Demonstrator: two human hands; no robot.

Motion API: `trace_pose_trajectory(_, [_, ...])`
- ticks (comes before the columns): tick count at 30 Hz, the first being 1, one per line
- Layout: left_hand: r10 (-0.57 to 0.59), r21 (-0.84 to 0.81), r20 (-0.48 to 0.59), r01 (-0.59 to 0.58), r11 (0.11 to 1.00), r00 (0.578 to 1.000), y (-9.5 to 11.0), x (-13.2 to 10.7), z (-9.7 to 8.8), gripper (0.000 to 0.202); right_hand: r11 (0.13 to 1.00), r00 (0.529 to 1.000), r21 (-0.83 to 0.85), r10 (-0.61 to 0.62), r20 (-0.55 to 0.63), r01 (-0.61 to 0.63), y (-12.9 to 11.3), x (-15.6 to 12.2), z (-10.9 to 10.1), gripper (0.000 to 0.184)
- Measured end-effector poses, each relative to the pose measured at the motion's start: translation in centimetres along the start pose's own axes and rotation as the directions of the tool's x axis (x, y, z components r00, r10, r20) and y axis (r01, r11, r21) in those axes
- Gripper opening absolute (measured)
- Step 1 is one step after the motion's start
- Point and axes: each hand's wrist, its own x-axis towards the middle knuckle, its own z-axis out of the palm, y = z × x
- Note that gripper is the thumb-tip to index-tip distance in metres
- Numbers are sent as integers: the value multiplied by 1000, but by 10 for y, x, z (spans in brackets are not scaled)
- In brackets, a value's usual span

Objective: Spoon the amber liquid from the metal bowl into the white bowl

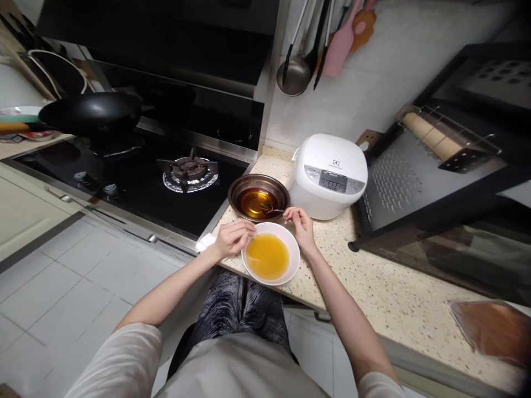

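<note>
Left grip: my left hand (pixel 232 237) is curled at 10 o'clock on the white bowl (pixel 271 281); if it grasps the rim, I cannot tell.
Right grip: my right hand (pixel 301 226) pinches the spoon (pixel 271 210) handle.
White bowl: on the bench (pixel 373 287) edge, yellow liquid inside.
Metal bowl (pixel 238 188): at 12 o'clock, holding brown liquid.

Dim, warm indoor light falls from above; the speckled countertop (pixel 373 287) and white rice cooker (pixel 329 174) are brightest. The hood and hob sink into shadow. Wide-angle distortion bends the edges, and the corners blur.
</note>
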Motion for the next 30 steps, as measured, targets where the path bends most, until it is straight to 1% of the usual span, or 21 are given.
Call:
trace_pose_trajectory(5, [-2,6,-1,2,1000,1000,0,0,0,24,995,998,76,61,-3,-60,3,2,3,42])
trace_pose_trajectory(8, [-6,-3,-2,6,1000,1000,0,0,0,25,987,995,133,97,-23,-93,5,1,4,44])
trace_pose_trajectory(13, [-9,-9,-5,9,1000,1000,0,0,1,26,970,990,208,136,-28,-127,7,-1,4,43])
trace_pose_trajectory(18, [-4,-5,-4,4,1000,1000,0,0,0,24,963,991,238,135,-17,-127,3,-2,3,39])
trace_pose_trajectory(22, [-9,2,-1,9,1000,1000,1,1,0,25,965,991,236,130,-40,-117,-4,-3,0,39])
trace_pose_trajectory(30, [0,1,0,0,1000,1000,1,1,0,25,976,996,214,52,-74,-35,-20,-3,-11,37])
